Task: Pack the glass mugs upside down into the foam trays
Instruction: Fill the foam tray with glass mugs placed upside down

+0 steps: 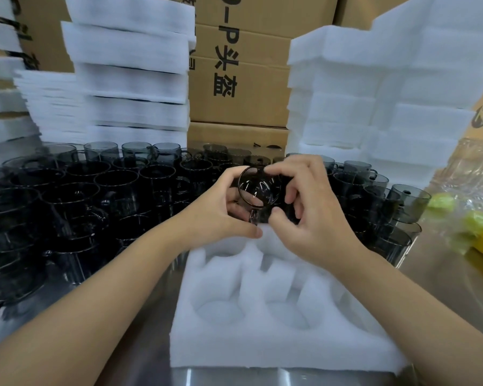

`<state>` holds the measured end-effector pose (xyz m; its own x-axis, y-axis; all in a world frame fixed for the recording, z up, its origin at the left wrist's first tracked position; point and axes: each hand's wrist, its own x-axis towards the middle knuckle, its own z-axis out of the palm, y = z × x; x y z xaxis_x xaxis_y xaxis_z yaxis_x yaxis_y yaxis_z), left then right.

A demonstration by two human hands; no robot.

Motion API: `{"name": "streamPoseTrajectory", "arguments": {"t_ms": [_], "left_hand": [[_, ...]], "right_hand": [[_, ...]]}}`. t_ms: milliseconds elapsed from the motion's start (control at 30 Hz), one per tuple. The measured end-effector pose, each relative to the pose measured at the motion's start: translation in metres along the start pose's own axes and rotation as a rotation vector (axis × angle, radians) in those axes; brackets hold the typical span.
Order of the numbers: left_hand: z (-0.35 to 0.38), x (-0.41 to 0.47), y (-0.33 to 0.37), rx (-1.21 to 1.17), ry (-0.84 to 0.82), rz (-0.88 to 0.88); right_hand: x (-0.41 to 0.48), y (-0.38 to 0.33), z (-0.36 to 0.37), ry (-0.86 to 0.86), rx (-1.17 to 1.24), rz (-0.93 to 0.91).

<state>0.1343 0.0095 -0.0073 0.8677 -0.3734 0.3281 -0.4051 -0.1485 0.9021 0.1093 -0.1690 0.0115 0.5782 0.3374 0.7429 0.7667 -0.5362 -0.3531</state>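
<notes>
Fingers (276,169), left hand (221,210) + right hand (318,218), grip mug (258,188) over foam tray (262,346); prob. steel table (145,346); cartons (240,79), foam stacks (134,79) behind.

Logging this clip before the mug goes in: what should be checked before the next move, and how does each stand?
1. The left hand and right hand both grip the mug: ok.
2. Near pockets of the foam tray empty: ok.
3. Mug turned rim-down: cannot tell; a round end faces the camera.
4. Mug held near the tray's far end: ok.
5. Glass free of chips: cannot tell.
</notes>
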Motion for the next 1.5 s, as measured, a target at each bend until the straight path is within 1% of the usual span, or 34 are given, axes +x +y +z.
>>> {"name": "streamPoseTrajectory", "arguments": {"t_ms": [100,300,467,600,733,800,867,900,967,1033,1100,1233,1333,1433,1467,1500], "left_hand": [[-0.002,0.001,0.000,-0.059,-0.023,0.010],[-0.005,0.003,0.000,-0.086,-0.099,0.031],[-0.005,0.001,0.003,-0.086,-0.138,0.018],[-0.005,-0.001,0.005,-0.049,-0.124,0.003],[0.000,-0.002,0.003,0.001,-0.089,-0.068],[0.001,-0.002,0.004,0.076,-0.056,-0.113],[0.000,-0.002,0.005,0.168,-0.043,-0.152],[0.000,-0.002,0.006,0.219,-0.053,-0.171],[-0.001,-0.004,0.006,0.308,-0.059,-0.196],[0.000,-0.004,0.006,0.298,-0.047,-0.180],[0.000,-0.004,0.007,0.216,-0.040,-0.130],[0.004,-0.008,0.017,0.209,-0.062,-0.037],[0.004,-0.008,0.020,0.277,-0.022,-0.043],[0.000,-0.012,0.018,0.307,-0.051,-0.076],[-0.002,-0.013,0.017,0.289,-0.032,-0.075],[-0.003,-0.012,0.015,0.227,0.021,-0.075]], "right_hand": [[0.000,0.001,-0.001,-0.015,0.033,0.040],[-0.001,0.004,0.000,-0.161,-0.015,0.069],[-0.001,0.006,0.001,-0.142,-0.016,0.059],[0.000,0.008,0.002,-0.142,-0.045,0.069],[0.005,0.003,0.004,-0.096,-0.076,0.083],[0.012,-0.005,0.007,-0.031,-0.014,0.185],[0.024,-0.012,0.008,0.040,0.108,0.322],[0.030,-0.014,0.009,0.043,0.177,0.387],[0.041,-0.017,0.013,-0.023,0.300,0.493],[0.041,-0.018,0.017,-0.069,0.401,0.545],[0.030,-0.018,0.019,-0.066,0.475,0.530],[0.013,-0.011,0.013,-0.114,0.646,0.498],[0.011,-0.011,0.009,-0.172,0.706,0.423],[0.008,-0.015,0.009,-0.267,0.695,0.334],[0.008,-0.016,0.009,-0.275,0.713,0.319],[0.007,-0.016,0.008,-0.276,0.726,0.312]]}}
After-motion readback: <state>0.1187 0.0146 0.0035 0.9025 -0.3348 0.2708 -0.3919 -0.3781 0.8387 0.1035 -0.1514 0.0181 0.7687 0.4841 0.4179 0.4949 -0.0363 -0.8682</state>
